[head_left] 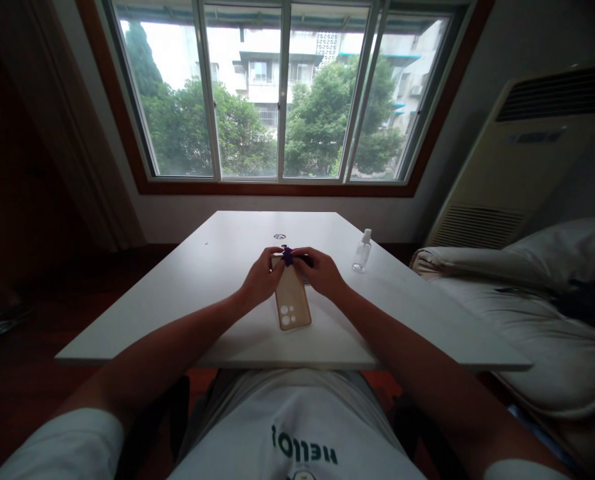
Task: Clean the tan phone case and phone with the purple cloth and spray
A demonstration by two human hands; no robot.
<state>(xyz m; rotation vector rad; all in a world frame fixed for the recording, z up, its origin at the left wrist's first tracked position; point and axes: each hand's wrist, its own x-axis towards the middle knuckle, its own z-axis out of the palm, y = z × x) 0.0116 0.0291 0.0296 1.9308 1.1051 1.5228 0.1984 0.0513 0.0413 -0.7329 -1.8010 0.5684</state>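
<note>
A beige, see-through phone case [294,299] with round camera holes at its near end tilts above the white table, just in front of me. My left hand [266,272] is closed on its far left corner, thumb on top. Around a dark purple piece [287,256] at the far end of the case, the fingertips of both hands meet. My right hand [322,270] pinches this purple piece, and part of it runs dark under the fingers. What exactly it is remains too small to make out.
On the white table [177,313], a clear spray bottle [362,252] stands to the right. A small dark ring-like item [279,236] lies beyond my hands. A pale sofa [477,280] is at the right, with an air conditioner [522,153] behind it.
</note>
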